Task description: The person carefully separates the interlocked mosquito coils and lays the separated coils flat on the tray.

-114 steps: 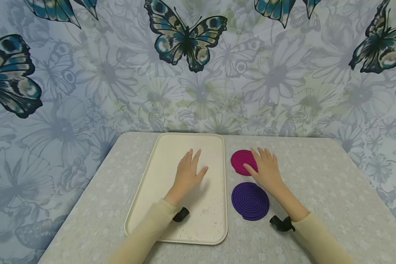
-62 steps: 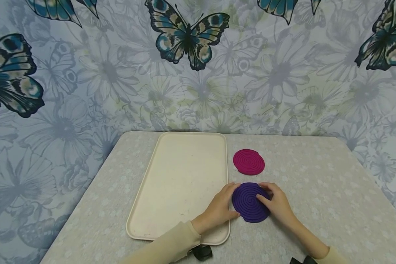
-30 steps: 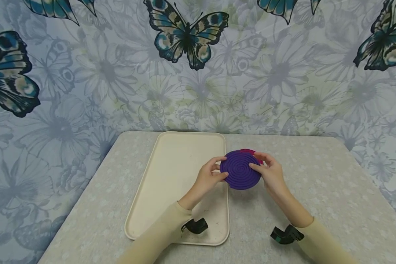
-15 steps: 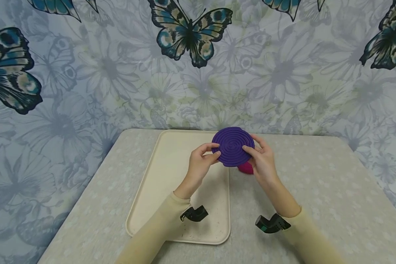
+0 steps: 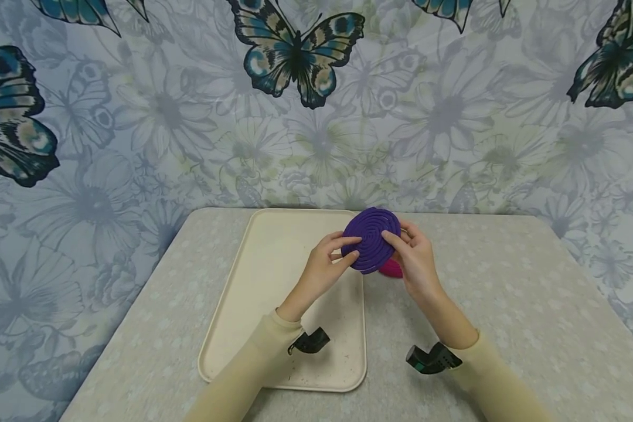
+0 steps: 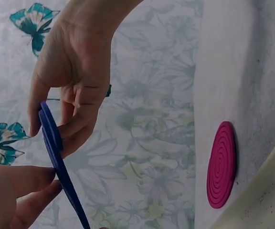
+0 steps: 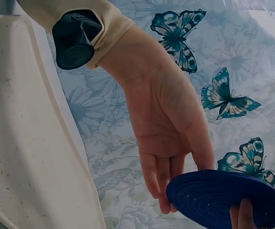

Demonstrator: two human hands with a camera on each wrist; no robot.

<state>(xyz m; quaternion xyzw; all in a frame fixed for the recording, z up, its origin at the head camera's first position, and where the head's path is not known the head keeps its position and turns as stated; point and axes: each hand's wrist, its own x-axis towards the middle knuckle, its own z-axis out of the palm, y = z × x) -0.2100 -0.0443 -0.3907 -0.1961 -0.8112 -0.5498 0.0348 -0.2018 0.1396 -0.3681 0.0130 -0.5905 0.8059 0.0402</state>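
Note:
A purple spiral-ridged round coaster (image 5: 371, 227) is held up above the table, tilted, between both hands. My left hand (image 5: 320, 268) pinches its left edge between thumb and fingers. At the right edge my right hand (image 5: 419, 266) grips it, thumb on the face, other fingers behind. Seen edge-on in the left wrist view, the coaster (image 6: 55, 148) looks thin. A pink spiral coaster (image 5: 392, 269) lies on the table below, mostly hidden in the head view by the purple one and the right hand; the left wrist view shows this pink coaster (image 6: 222, 167) whole.
A cream tray (image 5: 242, 328) with small dark specks lies on the left of the patterned table (image 5: 517, 281), under the left forearm. Behind the table hangs a butterfly-print backdrop (image 5: 316, 152). Each sleeve carries a black wrist camera (image 5: 310, 340).
Both hands came to the purple coaster on the table, gripped it, and lifted it up and away over the pink one. In the last half second it has tilted and turned slightly.

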